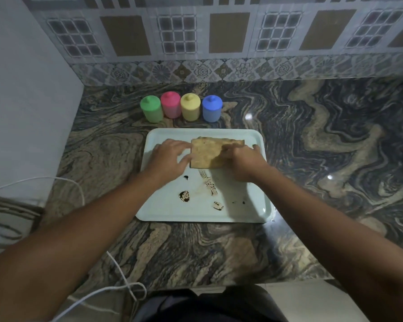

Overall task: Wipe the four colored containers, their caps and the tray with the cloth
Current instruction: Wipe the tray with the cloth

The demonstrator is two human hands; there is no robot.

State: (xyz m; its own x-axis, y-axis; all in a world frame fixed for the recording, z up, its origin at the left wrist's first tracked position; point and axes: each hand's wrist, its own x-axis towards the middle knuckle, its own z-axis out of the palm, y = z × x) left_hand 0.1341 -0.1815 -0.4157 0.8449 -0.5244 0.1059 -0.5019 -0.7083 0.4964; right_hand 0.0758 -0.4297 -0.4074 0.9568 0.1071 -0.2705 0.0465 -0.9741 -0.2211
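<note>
A white cord (pixel 126 283) is trailing over the counter's near edge, looping just in front of the person's dark clothing. Both bare forearms are reaching out from there across the marbled counter (pixel 219 252) towards the pale tray (pixel 251 208), which is sitting flat at the middle of the counter, its long side facing the person.

On the near half of the tray, dark and brown stains (pixel 184 195) are showing, along with a streaky brown smear beside them.

Just beyond the stains, both hands are working on the tray's far half. The left hand (pixel 170 156) is lying spread and loose on the tray's left side, its fingers fairly straight and clasping nothing, the thumb reaching towards the left edge of the cloth (pixel 206 153). The hand is blurred, so I cannot tell whether the thumb is actually touching. The cloth, a tan folded square, is lying flat near the far edge of the tray. The right hand (pixel 242 163) is covering its right end, fingers bent down over the fabric and gripping it, with one fingertip reaching close to the tray's right rim.

Past the tray, towards the counter's far edge, four capped containers are standing upright in a tight row: the green container (pixel 151 110), pink container (pixel 170 106), yellow container (pixel 190 109) and blue container (pixel 212 110), well apart from the hands. A patterned tiled wall (pixel 228 33) is rising behind them.
</note>
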